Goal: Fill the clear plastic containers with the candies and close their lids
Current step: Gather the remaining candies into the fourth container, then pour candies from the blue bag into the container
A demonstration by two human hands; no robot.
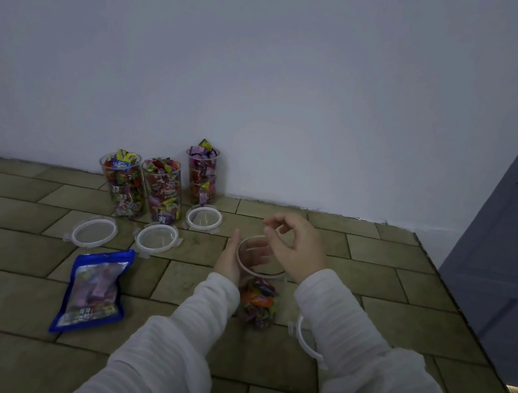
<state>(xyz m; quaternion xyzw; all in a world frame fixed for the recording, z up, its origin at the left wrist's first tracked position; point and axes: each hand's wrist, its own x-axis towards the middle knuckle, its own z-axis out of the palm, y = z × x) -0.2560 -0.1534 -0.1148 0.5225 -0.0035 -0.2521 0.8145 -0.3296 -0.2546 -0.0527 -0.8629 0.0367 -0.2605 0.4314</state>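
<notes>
Container (260, 286), clear, part-filled with candies (257, 301): left grip (232, 261) flat against its side, fingers straight; right grip (300, 248) above its rim, loosely curled, apparently empty.

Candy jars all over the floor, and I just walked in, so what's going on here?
A person is filling clear jars with candies. The left hand steadies a partly filled jar, while the right hand hovers over its mouth, fingers loosely curled. Three full jars stand by the wall, still open, their lids lying on the floor in front. A blue candy bag lies to the left.
</notes>
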